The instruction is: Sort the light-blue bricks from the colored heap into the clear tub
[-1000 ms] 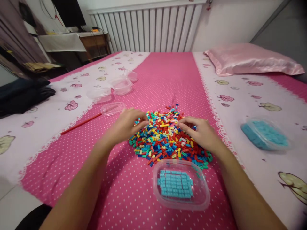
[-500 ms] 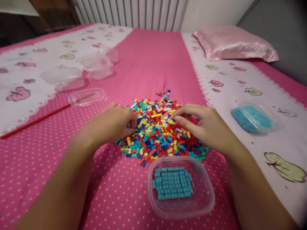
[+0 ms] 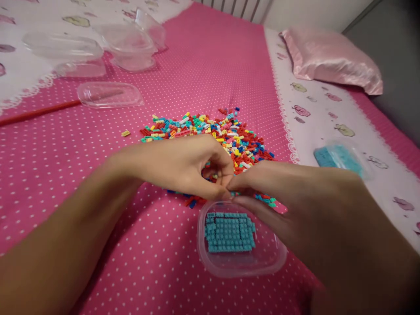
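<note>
My left hand point(image 3: 183, 166) and my right hand point(image 3: 288, 197) meet fingertip to fingertip above the near side of a pile of small colored building bricks point(image 3: 243, 142). Both are closed in a pinch; whatever sits between the fingertips is too small and hidden to name. Just below them, a clear plastic container point(image 3: 269, 262) rests on the bedspread. Inside it lies a flat, roughly rectangular block of joined teal bricks point(image 3: 229, 234).
Clear plastic containers point(image 3: 127, 39) stand at the back left. A clear lid point(image 3: 110, 94) lies over the end of a red stick point(image 3: 39, 111). One yellow brick point(image 3: 126, 133) sits apart. To the right are a tub of teal bricks point(image 3: 339, 157) and a pink pillow point(image 3: 331, 57).
Both hands have moved from the pile's two sides to meet at its near edge. The pile spreads further left, with a yellow brick apart. The view has tilted down.
</note>
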Tool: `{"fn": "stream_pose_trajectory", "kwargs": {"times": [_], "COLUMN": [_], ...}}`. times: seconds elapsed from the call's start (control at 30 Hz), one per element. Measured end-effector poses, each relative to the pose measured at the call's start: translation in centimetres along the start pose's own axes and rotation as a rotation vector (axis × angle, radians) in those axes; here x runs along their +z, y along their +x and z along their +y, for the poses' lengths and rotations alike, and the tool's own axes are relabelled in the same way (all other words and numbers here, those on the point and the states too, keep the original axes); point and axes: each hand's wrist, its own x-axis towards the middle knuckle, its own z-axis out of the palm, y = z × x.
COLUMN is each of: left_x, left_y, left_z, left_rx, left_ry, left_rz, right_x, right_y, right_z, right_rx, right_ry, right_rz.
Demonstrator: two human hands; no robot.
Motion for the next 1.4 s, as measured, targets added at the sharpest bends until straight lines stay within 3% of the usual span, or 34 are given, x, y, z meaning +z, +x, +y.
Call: {"fn": "stream_pose_trajectory", "kwargs": {"times": [0.17,0.37,0.63,0.77,1.07,1.4], "left_x": [-0.1,-2.1,-1.9,-2.0,-1.9,-1.8], "left_y": [0.1,-0.7,-0.4,-0.4,-0.4,-0.4], "left_z": [-0.5,-1.9,-2.3,-2.6,-3.4,-4.1], "left_rx": [0.028,-0.013,-0.129,-0.089,0.084,0.120], "left_ry": [-0.029,0.109,0.087,0.124,0.241,0.285], "left_rz": [-0.056,0.144,0.119,0.107,0.109,0.115], "right_x": [0.2,1.0,2.5,2.6,2.0,2.8], "right_y": [-1.2,-2.2,-2.1,-1.8,-0.3,0.0], "right_z": [0.2,-1.7,-2.7,-3.1,-3.9,-4.4], "right_rx": [-0.046,-0.101,-0.060,0.000,0.143,0.131], "right_ry": [-0.008,0.052,-0.042,-0.091,-0.134,-0.165], "right_rz": [-0.099,-0.263,-0.266,-0.328,-0.648,-0.622]}}
